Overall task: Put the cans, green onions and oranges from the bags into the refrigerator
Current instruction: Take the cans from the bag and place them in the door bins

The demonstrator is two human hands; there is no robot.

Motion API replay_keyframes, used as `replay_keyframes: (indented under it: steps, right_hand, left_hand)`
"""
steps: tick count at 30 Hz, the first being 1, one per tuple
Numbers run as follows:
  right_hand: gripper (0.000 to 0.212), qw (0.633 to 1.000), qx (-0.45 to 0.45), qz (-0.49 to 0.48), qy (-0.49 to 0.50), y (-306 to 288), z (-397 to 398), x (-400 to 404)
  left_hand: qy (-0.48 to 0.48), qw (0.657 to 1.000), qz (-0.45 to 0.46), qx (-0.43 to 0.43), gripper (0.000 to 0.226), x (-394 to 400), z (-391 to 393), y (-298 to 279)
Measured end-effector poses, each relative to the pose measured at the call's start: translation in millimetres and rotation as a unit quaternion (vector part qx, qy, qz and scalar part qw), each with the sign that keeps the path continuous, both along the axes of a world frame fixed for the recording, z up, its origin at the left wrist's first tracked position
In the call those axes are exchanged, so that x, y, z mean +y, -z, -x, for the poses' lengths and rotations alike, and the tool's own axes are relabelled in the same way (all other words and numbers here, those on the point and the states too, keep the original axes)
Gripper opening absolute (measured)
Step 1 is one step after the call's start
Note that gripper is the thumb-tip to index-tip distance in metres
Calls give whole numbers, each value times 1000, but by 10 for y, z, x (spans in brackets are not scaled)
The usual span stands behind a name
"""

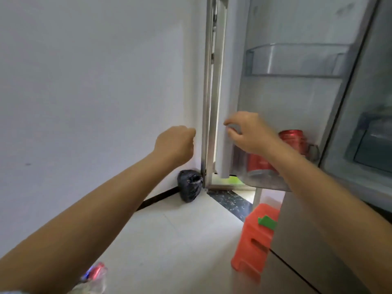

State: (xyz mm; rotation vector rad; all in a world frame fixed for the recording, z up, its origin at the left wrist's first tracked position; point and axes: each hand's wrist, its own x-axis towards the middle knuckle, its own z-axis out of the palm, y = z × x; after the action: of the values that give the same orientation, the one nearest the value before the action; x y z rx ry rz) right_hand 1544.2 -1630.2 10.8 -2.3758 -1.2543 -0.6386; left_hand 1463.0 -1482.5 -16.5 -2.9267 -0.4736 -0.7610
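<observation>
The refrigerator door (284, 98) stands open in front of me, its inner side facing me. Two red cans (293, 137) stand in its lower door shelf (265, 179), partly hidden behind my right wrist. My right hand (248, 132) hovers at the door's inner edge, just left of the cans, fingers apart and curled, holding nothing. My left hand (176, 145) is a loose fist with nothing in it, next to the door's outer metal edge and the white wall. A clear plastic bag (95, 276) with a red and blue can inside lies on the floor at the bottom left.
An empty clear upper door shelf (297, 60) sits above the cans. A tied black bag (189, 185) rests in the floor corner by the wall. An orange plastic stool (254, 236) stands beside the fridge body. A drawer (373, 145) inside the fridge shows at right.
</observation>
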Motion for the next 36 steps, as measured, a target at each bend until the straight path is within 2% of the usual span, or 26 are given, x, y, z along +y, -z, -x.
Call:
replay_keyframes:
  steps: [3,7,12,19,26,36]
  right_hand:
    - [31,999,-9,-12,-28,123,365,628]
    - [31,999,25,7,-47,376,845,1667]
    - [32,994,65,60,-70,769,1428,2920]
    - [33,976,131,141,-103,1512,1866,4334]
    - [32,957,190,187,-115,2294,1728,5684]
    - [32,923,292,244,-59,3028,1196,7543]
  left_hand:
    - [-37,999,13,14,31,649,419,168]
    - [-76,996,17,51,30,1524,1017,433]
    - [-143,983,29,107,31,2528,1760,795]
    - [-221,957,97,161,28,3898,2427,1520]
    - [-211,942,134,224,28,5320,2355,2325]
    - [-152,920,169,318,29,7225,1854,2992]
